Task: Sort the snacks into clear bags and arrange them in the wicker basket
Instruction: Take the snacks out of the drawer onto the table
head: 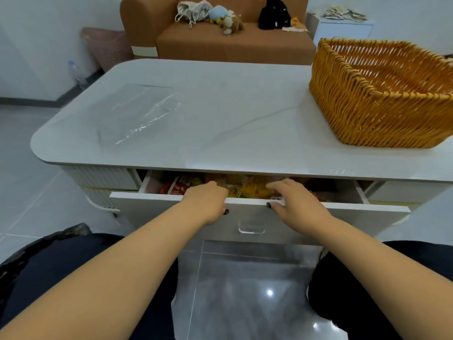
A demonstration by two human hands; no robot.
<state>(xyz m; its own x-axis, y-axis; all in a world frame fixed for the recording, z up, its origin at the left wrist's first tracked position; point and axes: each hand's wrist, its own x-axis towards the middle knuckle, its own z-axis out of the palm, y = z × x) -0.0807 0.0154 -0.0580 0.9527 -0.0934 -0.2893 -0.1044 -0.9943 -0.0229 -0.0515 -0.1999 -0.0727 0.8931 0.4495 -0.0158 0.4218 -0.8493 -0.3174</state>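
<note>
A white drawer point(331, 217) under the tabletop stands partly pulled out, full of snacks: red packets point(177, 188) at the left, yellow ones point(255, 189) in the middle. My left hand point(208, 202) hooks over the drawer's front edge, fingers curled inside, thumb on the front panel. My right hand point(296, 203) lies over the same edge, fingers reaching above the snacks, thumb on the panel. Their fingertips are hidden. Flat clear bags point(139, 114) lie on the table's left side. The empty wicker basket point(355, 114) stands at the right.
The white marble-look table point(232, 106) has rounded corners. A clear drawer handle point(251, 228) sits below my hands. Behind the table are a brown sofa point(232, 42) with plush toys, a pink bin point(107, 47) and a white cabinet point(343, 30). My knees flank the drawer.
</note>
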